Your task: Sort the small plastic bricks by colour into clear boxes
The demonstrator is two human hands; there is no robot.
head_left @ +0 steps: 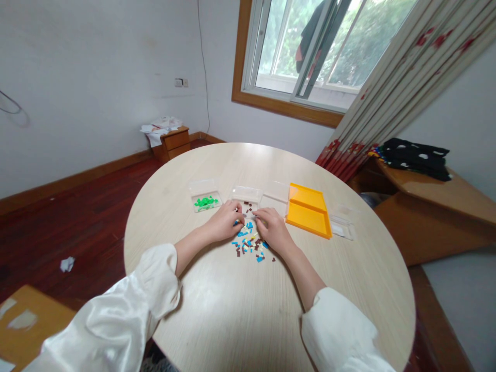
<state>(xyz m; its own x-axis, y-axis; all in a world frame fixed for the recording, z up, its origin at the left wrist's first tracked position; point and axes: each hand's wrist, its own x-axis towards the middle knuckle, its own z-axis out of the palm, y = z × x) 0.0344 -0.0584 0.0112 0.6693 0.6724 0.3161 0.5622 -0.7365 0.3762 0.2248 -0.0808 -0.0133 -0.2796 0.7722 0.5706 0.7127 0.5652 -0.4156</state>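
Small blue, brown and pale building bricks lie loose in a pile on the round table. My left hand is on the pile's far left side, fingers curled and thumb drawn in; what they pinch, if anything, is too small to tell. Across from it, my right hand has its fingers bent together at the near edge of a clear plastic box. Any piece in those fingertips is hidden. A few brown bricks lie inside that box.
Left of my hands, a clear box holds green bricks. An open clear box and an open yellow case stand to the right, with another clear box beyond. All stand on the round table.
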